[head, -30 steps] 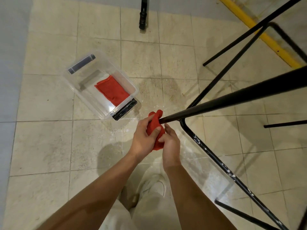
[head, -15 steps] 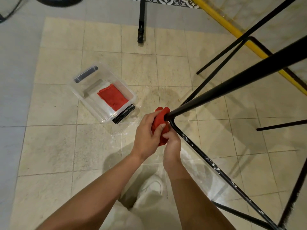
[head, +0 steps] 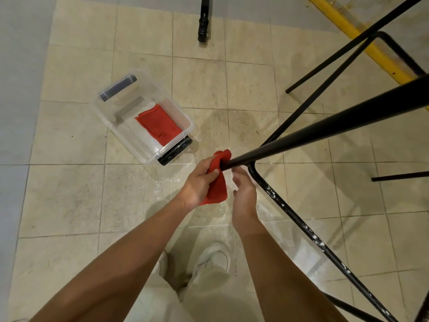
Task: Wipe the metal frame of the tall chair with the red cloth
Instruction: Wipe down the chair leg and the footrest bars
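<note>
The tall chair's black metal frame slants in from the right, its leg ending low near my hands. A crossbar flecked with white runs from that leg toward the lower right. My left hand grips the red cloth, which is bunched around the bottom of the leg and hangs down below my fingers. My right hand hovers just right of the cloth with fingers loosely curled, apart from the cloth and beside the crossbar.
A clear plastic bin with black latches sits on the tiled floor to the upper left, holding a second red cloth. A black post stands at the top. A yellow strip runs along the upper right. My white shoes are below.
My right hand has let go of the cloth and drawn slightly right. The cloth now hangs longer from my left hand at the leg's foot.
</note>
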The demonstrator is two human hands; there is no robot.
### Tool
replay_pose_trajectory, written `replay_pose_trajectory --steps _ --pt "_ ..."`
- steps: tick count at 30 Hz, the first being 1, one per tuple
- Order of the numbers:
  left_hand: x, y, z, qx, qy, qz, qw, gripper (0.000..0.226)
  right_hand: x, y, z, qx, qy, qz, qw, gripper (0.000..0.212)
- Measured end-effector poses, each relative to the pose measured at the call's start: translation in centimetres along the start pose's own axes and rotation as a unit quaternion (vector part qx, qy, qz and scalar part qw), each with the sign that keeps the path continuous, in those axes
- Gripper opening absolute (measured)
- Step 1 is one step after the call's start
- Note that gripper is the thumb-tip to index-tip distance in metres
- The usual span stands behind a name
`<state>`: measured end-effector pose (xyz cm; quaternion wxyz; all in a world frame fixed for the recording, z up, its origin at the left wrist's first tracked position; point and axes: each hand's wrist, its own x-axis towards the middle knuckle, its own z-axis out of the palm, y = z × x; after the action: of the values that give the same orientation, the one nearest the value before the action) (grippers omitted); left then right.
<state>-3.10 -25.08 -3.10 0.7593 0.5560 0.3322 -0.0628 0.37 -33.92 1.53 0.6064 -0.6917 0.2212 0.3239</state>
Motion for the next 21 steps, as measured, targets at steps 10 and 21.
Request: replay_pose_trajectory --steps 10,21 --pt "2.8 -1.6 -1.5 0.020 -0.011 -0.090 0.996 0.029 1.5 2.3 0.5 -0.050 -0.002 0.044 0.998 0.040" --pt "6.7 -5.6 -3.3 0.108 0.008 -0.113 0.988 0.024 4.7 4.9 1.9 -0.086 -0.003 0.100 0.991 0.042"
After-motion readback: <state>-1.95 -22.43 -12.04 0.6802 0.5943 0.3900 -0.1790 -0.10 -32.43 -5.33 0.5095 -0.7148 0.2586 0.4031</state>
